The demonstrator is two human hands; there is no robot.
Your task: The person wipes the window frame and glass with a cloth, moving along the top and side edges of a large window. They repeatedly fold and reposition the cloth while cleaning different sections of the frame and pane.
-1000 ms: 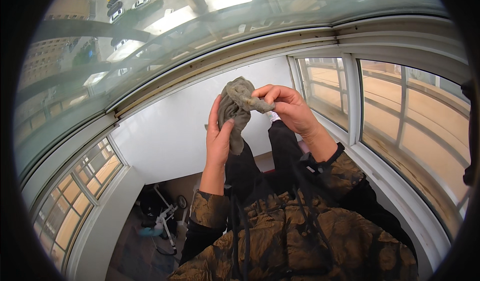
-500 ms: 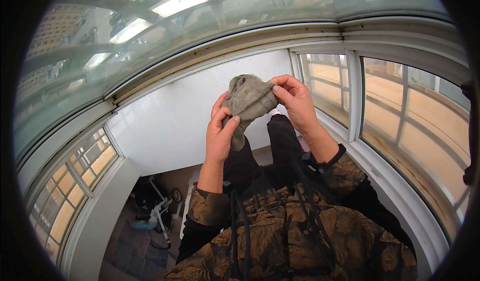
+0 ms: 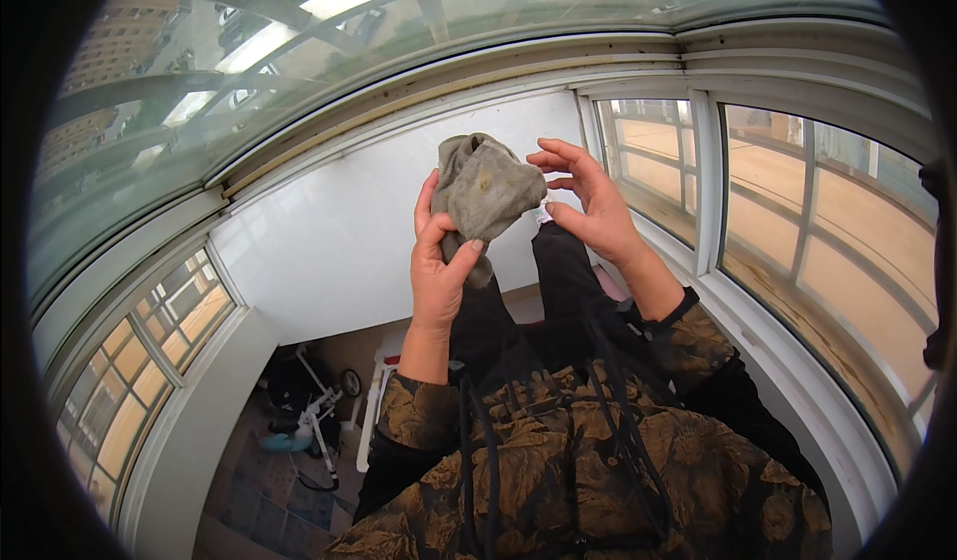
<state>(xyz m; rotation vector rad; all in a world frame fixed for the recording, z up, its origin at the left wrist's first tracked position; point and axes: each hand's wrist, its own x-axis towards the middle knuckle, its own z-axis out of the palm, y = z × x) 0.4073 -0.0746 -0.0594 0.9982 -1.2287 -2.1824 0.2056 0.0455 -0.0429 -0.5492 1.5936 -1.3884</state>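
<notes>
A crumpled grey cloth (image 3: 483, 189) with a small yellowish stain hangs in the air in front of me. My left hand (image 3: 439, 266) grips its lower left side between thumb and fingers, and a loose end droops below. At the cloth's right edge is my right hand (image 3: 588, 201), its fingers apart and curved toward the cloth. No cloth shows between those fingers; whether a fingertip still touches the edge I cannot tell.
A white panel (image 3: 319, 231) spans the space below the large window (image 3: 349, 21). Side windows (image 3: 797, 231) with white frames flank me. At the lower left a folded wheeled frame (image 3: 319, 415) stands on a tiled floor. My dark-trousered legs (image 3: 558, 271) are below the cloth.
My right hand has let go of the cloth's right corner and its fingers have spread. The cloth's right side has dropped slightly, while my left hand keeps its hold.
</notes>
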